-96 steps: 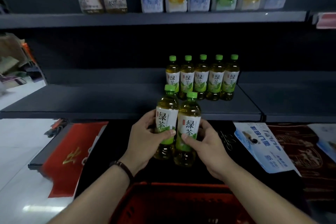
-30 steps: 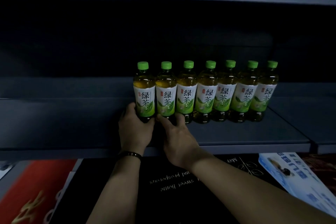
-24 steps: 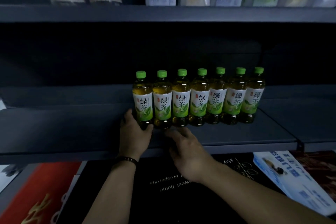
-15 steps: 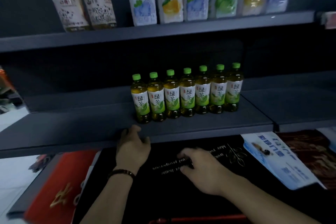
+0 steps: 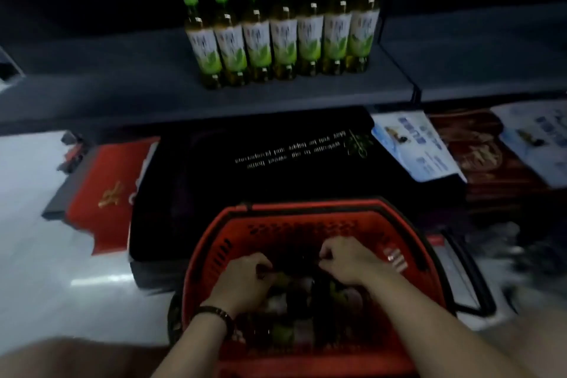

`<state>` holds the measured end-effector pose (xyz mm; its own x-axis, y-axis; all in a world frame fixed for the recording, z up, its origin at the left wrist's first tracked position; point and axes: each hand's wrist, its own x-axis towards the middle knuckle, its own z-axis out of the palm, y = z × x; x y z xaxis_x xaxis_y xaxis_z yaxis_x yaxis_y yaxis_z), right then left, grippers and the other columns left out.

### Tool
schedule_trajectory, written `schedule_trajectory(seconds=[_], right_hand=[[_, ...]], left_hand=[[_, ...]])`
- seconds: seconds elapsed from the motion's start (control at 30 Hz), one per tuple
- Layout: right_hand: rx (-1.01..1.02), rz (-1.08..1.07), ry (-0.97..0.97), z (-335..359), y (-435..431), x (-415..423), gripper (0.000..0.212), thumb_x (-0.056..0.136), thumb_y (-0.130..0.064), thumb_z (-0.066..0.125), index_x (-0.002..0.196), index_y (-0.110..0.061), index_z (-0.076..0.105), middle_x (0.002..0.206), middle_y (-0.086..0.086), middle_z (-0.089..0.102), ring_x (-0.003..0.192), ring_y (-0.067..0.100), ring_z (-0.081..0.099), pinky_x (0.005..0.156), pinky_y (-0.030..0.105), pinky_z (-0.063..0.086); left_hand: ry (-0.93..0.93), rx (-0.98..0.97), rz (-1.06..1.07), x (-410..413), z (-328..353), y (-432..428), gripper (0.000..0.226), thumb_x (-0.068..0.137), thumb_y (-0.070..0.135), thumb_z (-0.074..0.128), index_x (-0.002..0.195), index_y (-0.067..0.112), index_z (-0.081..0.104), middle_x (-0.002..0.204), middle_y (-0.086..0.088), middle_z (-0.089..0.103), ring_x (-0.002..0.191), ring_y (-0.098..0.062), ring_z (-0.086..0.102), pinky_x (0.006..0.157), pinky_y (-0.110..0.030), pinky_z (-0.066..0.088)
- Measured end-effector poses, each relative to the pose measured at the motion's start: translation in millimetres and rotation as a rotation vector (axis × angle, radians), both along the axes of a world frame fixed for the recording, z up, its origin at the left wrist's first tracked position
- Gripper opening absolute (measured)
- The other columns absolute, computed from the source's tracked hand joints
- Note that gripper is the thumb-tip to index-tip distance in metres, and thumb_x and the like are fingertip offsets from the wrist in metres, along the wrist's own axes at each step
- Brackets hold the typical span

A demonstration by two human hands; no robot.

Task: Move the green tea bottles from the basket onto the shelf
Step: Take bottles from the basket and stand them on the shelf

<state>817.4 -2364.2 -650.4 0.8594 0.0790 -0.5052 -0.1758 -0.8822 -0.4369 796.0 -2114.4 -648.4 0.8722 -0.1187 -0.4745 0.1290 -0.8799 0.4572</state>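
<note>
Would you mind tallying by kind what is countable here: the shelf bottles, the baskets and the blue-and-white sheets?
Green tea bottles on the shelf: 7
Red basket: 1
Blue-and-white printed sheets: 2
Total: 10
Bottles inside the basket: too blurred to count.

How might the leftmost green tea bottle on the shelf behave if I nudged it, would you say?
Leftmost bottle is tall and narrow, so probably tippy. It looks full, so likely heavy for its size. The row beside it might topple too.

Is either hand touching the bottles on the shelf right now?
No, both the left hand and right hand are down inside the red basket.
</note>
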Motion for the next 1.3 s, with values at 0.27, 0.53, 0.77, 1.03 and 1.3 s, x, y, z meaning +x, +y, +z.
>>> schedule_trajectory(seconds=[0.27, 0.53, 0.77, 1.03, 1.3], right_hand=[[-0.113, 0.034, 0.201, -66.4, 2.7, -20.2, 0.048, 0.083, -0.027, 0.077, 0.128, -0.013, 0.072, 0.128, 0.015, 0.073, 0.118, 0.030, 0.071, 0.095, 0.031, 0.057], [-0.289, 0.172, 0.207, -129.4, -2.7, -51.6, 0.082, 0.090, -0.029, 0.072, 0.160, -0.028, 0.029, 0.160, 0.017, 0.034, 0.145, 0.041, 0.043, 0.120, 0.049, 0.039], [-0.302, 0.218, 0.218, -148.5, -10.6, -42.8, 0.086, 0.092, -0.021, 0.072, 0.161, -0.032, 0.023, 0.169, 0.015, 0.017, 0.156, 0.040, 0.022, 0.124, 0.053, 0.031], [-0.210, 0.331, 0.189, -134.3, -14.0, -52.7, 0.080, 0.096, -0.008, 0.055, 0.161, -0.037, 0.019, 0.163, 0.011, 0.040, 0.148, 0.035, 0.034, 0.121, 0.048, 0.032], [-0.100, 0.518, -0.079, -79.2, 12.2, -58.6, 0.085, 0.094, -0.003, 0.055, 0.164, -0.036, 0.021, 0.165, -0.001, 0.035, 0.143, 0.030, 0.036, 0.117, 0.051, 0.037]], left_hand=[[0.306, 0.045, 0.005, -29.6, -102.8, -5.6, 0.062, 0.085, 0.055, 0.059, 0.137, 0.022, 0.066, 0.140, -0.005, 0.072, 0.127, -0.026, 0.068, 0.103, -0.028, 0.052], [0.352, -0.081, 0.050, -14.9, -95.9, -39.9, 0.027, 0.096, 0.023, 0.070, 0.121, 0.012, 0.071, 0.121, -0.007, 0.076, 0.117, -0.025, 0.069, 0.092, -0.029, 0.050], [0.396, -0.196, 0.115, -24.1, -114.0, -30.6, 0.010, 0.106, 0.025, 0.062, 0.113, 0.029, 0.068, 0.112, 0.012, 0.069, 0.107, -0.012, 0.062, 0.087, -0.026, 0.049], [0.523, -0.442, 0.476, -29.1, -96.9, -44.2, 0.031, 0.110, 0.031, 0.059, 0.134, 0.013, 0.067, 0.134, -0.003, 0.068, 0.115, -0.021, 0.066, 0.091, -0.031, 0.058], [0.943, -0.920, 0.971, -18.4, -65.9, -48.7, 0.064, 0.102, 0.058, 0.060, 0.132, 0.002, 0.066, 0.130, -0.026, 0.071, 0.118, -0.043, 0.069, 0.087, -0.066, 0.062]])
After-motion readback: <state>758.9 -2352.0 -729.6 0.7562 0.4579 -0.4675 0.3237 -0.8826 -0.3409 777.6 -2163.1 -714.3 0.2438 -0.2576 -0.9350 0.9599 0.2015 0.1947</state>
